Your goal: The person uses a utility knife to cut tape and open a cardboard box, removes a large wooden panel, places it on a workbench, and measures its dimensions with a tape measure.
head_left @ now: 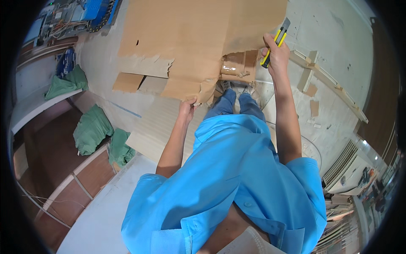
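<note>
Brown cardboard sheet [182,34] extends forward from left hand [187,111], which pinches its torn near edge; right hand [278,55], beside its right edge, clasps yellow-black utility knife [279,39], blade forward.

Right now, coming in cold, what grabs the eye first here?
The large brown cardboard sheet at the top centre, its near edge ragged, with the left grip at that edge. Next, the yellow-and-black utility knife in the right grip, right of centre near the top, grey end pointing away from the body. The bright blue shirt fills the lower centre.
</note>
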Available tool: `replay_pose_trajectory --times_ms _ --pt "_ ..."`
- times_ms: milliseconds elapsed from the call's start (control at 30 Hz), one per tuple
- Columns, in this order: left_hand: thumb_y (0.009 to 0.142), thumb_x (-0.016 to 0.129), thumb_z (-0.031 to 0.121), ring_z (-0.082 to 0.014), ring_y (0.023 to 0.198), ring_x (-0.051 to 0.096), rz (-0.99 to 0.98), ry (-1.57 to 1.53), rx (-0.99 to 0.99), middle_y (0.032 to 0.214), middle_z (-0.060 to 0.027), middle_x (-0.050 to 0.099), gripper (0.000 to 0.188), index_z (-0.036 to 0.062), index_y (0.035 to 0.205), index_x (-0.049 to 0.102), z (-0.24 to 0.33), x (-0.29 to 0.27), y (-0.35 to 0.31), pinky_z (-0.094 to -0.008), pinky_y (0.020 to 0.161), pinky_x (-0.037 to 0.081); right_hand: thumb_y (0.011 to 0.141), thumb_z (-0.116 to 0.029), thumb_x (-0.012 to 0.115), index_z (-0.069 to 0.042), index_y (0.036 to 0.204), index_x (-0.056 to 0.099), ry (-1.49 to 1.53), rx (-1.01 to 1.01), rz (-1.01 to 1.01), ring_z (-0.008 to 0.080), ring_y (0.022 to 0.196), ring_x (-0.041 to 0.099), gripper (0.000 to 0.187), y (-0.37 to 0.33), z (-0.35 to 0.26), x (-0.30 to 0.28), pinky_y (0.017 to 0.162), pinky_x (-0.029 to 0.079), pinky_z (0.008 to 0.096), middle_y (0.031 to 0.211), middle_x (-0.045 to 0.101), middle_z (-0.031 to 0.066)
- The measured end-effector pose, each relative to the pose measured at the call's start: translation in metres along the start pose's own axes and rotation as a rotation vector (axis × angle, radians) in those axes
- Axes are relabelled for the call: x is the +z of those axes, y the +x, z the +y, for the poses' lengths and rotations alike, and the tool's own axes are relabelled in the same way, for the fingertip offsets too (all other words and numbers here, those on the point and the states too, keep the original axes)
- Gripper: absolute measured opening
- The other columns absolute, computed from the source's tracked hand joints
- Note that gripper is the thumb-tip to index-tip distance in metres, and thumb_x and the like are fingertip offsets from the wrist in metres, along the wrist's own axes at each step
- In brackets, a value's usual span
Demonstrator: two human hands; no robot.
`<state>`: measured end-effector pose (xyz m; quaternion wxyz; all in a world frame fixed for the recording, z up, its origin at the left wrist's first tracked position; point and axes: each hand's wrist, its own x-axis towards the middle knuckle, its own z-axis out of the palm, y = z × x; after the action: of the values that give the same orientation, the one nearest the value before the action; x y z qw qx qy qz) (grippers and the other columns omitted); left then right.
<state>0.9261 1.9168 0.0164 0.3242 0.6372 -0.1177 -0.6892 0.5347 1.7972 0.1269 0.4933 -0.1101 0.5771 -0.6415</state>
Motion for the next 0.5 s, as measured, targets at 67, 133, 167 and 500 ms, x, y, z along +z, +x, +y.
replay_pose_trajectory --times_ms 67,133,167,500 --pt "0.092 0.065 0.003 -0.0208 0.101 0.068 0.038 0.007 -0.033 0.113 -0.0086 0.068 0.032 0.0034 0.124 0.059 0.005 0.001 -0.001 -0.0357 0.082 0.059 0.090 -0.015 0.071 0.000 0.099 0.062 0.119 0.036 0.015 0.0106 0.049 0.055 0.020 0.002 0.010 -0.007 0.044 0.044 0.0271 0.073 0.057 0.0027" --pt "0.092 0.064 0.002 -0.0213 0.101 0.068 0.030 0.021 -0.061 0.116 -0.0096 0.068 0.035 0.0037 0.126 0.057 0.012 0.003 0.004 -0.0366 0.079 0.060 0.091 -0.018 0.071 -0.002 0.099 0.061 0.107 0.002 0.006 0.0106 0.049 0.055 0.021 0.006 0.019 -0.011 0.044 0.044 0.0271 0.074 0.056 0.0020" --pt "0.092 0.063 0.003 -0.0213 0.103 0.067 0.030 0.036 -0.089 0.118 -0.0096 0.067 0.036 0.0040 0.128 0.056 0.016 0.003 0.007 -0.0368 0.079 0.060 0.091 -0.020 0.071 -0.003 0.098 0.061 0.076 0.050 0.060 0.0106 0.050 0.055 0.021 0.006 0.021 -0.011 0.044 0.044 0.0271 0.074 0.056 0.0017" --pt "0.096 0.058 0.007 -0.0214 0.105 0.066 0.036 0.198 -0.185 0.117 -0.0067 0.067 0.029 0.0071 0.125 0.057 0.038 0.002 0.029 -0.0387 0.084 0.060 0.083 -0.016 0.068 -0.002 0.096 0.064 -0.527 -0.528 -0.312 0.0414 0.071 0.066 0.020 -0.013 0.022 0.125 0.062 0.051 0.0490 0.073 0.065 0.0227"
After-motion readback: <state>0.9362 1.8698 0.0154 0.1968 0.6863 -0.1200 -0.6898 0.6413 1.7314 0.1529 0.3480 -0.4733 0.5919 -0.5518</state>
